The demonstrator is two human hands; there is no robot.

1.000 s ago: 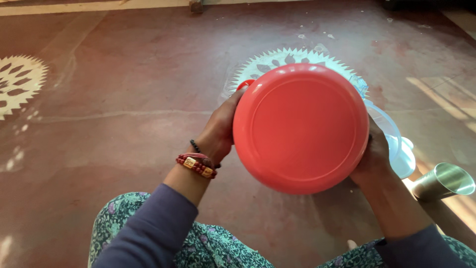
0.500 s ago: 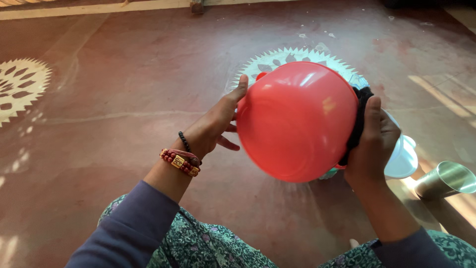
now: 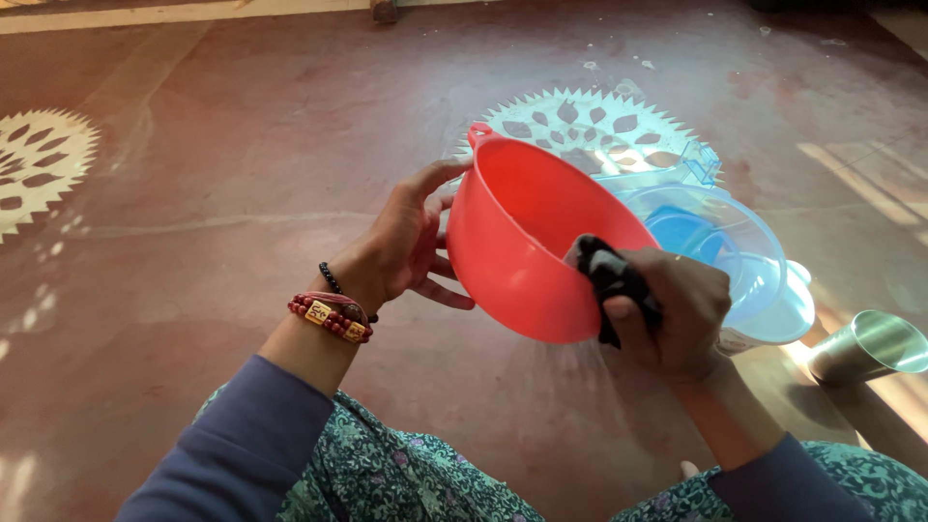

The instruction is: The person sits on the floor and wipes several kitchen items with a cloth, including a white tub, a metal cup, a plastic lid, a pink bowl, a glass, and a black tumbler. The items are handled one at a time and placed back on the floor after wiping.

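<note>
the left hand (image 3: 401, 246) holds a round red plastic bowl (image 3: 527, 246) up in the air above the red-brown floor (image 3: 213, 145), in front of the person's lap. its fingers are spread and pressed against the bowl's outer wall, thumb up near the rim, so the bowl is tilted with its opening turned up and away toward the right. a small loop handle sticks up from the far rim.

the right hand (image 3: 677, 314) is clenched around a dark crumpled cloth (image 3: 609, 280), its fingers wrapped tight over it, and presses the cloth onto the near rim of the bowl, partly inside it.

the left wrist wears a band of red and gold beads (image 3: 329, 319) and a thin black bead bracelet just beside it. both arms are in blue-grey sleeves, above green patterned fabric on the knees.

just behind the bowl, on the floor, lie clear and pale blue plastic containers (image 3: 725, 261), overlapping a white sunburst floor pattern (image 3: 590, 121). a shiny steel cup (image 3: 870, 343) lies on its side to the right, apart from the hands. another white pattern shows at the left edge.
</note>
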